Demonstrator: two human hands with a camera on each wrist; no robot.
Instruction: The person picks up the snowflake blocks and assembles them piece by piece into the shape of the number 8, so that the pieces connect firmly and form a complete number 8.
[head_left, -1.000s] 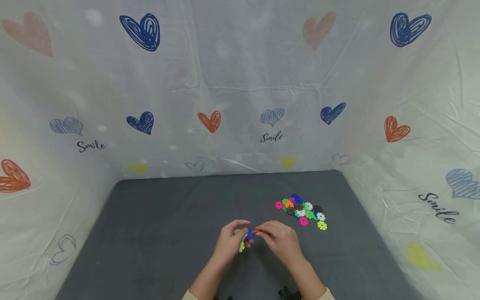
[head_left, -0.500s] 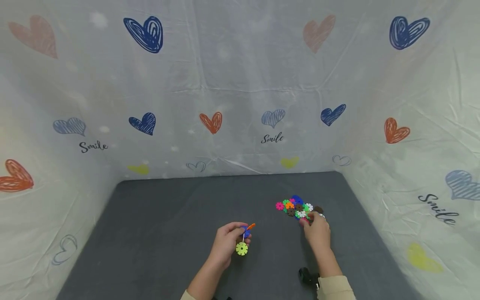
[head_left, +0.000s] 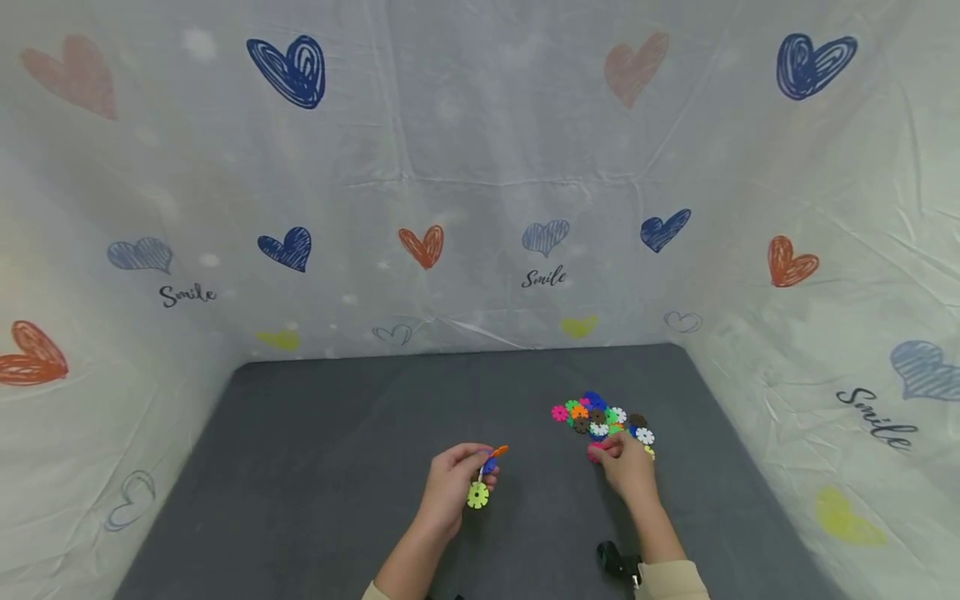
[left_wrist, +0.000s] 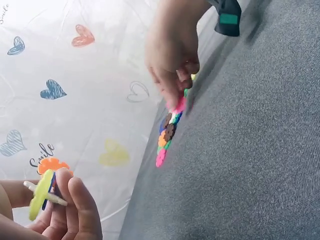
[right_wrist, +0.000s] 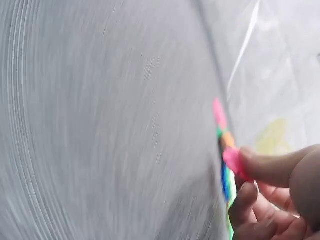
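My left hand (head_left: pixel 447 483) holds a small joined cluster of notched plastic discs above the table. In it I see a yellow-green disc (head_left: pixel 477 495), a blue disc (head_left: pixel 490 467) and an orange disc (head_left: pixel 500 451); a white disc (left_wrist: pixel 56 198) stands edge-on through the yellow-green one in the left wrist view. My right hand (head_left: pixel 630 468) pinches a pink notched disc (right_wrist: pixel 234 161) between thumb and finger, at the near side of a loose pile of discs (head_left: pixel 581 425). Part of that pile is hidden behind the right hand.
The dark grey cloth-covered table (head_left: pixel 337 433) spreads around both hands. A pale curtain (head_left: pixel 480 125) printed with hearts stands behind and at both sides. A black device (head_left: pixel 611 558) is strapped at the right wrist.
The right hand has left the cluster, reached right to the pile and lifted a pink disc there. The orange disc now sits on the cluster in the left hand, which has barely moved.
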